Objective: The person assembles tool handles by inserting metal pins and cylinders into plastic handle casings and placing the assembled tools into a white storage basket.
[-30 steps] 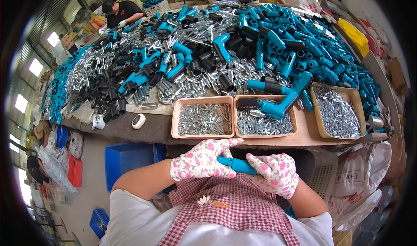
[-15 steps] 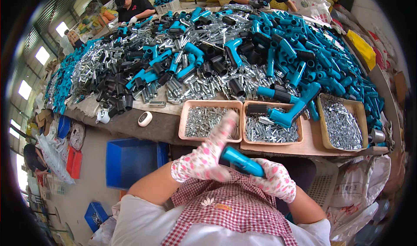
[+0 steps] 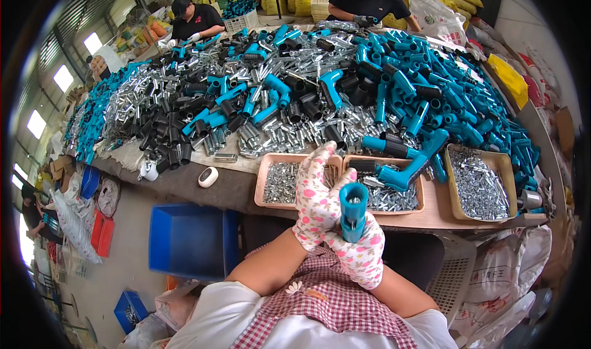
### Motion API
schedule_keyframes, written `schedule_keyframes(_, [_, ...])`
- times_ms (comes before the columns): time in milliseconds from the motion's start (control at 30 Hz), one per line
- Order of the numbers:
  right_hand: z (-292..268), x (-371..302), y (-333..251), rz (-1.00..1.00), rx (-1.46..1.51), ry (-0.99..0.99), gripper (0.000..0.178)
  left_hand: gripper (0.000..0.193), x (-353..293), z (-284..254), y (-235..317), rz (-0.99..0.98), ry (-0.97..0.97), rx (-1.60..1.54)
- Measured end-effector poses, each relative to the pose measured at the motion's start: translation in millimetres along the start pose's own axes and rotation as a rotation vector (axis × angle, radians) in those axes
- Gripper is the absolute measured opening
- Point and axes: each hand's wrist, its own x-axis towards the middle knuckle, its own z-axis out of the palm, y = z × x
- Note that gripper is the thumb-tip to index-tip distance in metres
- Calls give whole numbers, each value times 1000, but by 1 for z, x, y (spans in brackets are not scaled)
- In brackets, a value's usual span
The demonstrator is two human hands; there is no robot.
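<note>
Both my hands wear white gloves with a pink floral print. In my right hand [image 3: 358, 253] is a teal plastic tube [image 3: 353, 223], its open end tipped up toward me and something metallic showing inside. My left hand [image 3: 315, 195] is beside the tube, fingers stretched upward and thumb apart; whether its palm presses on the tube is hidden. Just beyond lie two pink trays of small metal parts, the left tray [image 3: 266, 204] partly covered by my left hand, the right tray [image 3: 394, 212] behind the tube. A teal angled handle piece [image 3: 412, 169] with black sections lies across the right tray.
Teal pieces [image 3: 455, 103], black sleeves [image 3: 163, 127] and silver metal parts [image 3: 271, 133] heap the table. A beige tray [image 3: 514, 195] of metal parts stands right. A white oval device [image 3: 208, 176] lies near the edge, a blue bin [image 3: 184, 207] below. Two people [image 3: 196, 21] work opposite.
The tube has turned from lying sideways to pointing its open end up. My left hand has come right, close beside it; my right hand has shifted left. The view has tilted slightly upward.
</note>
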Motion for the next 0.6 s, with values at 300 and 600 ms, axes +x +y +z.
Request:
schedule_keyframes(300, [-10,11,-25,-202,-465,-178,27,27,-9,-1,1,-164,37,-278])
schedule_keyframes(600, [-8,2,-10,-165,-445,-412,28,43,7,-17,6,69,-597,112])
